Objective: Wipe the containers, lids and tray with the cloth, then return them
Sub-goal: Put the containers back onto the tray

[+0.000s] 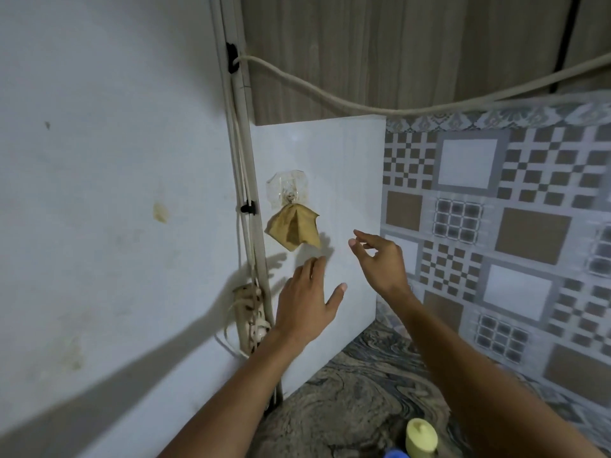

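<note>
A tan cloth (294, 228) hangs from a clear stick-on hook (288, 190) on a white tile panel (347, 180). Both of my arms reach up toward it. My left hand (305, 302) is just below the cloth, fingers spread, holding nothing. To the right of the cloth, my right hand (380, 259) is open with thumb and fingers apart, a short gap from the fabric. Neither hand touches the cloth. A pale yellow lid (421, 436) shows at the bottom edge, with something blue (396, 454) beside it.
A power strip with plugs and cables (253, 317) hangs along the conduit (246, 160) left of the panel. A thick cord (363, 105) sags across the wooden wall above. Patterned wall covering (512, 226) fills the right. The counter (347, 391) below has a marbled surface.
</note>
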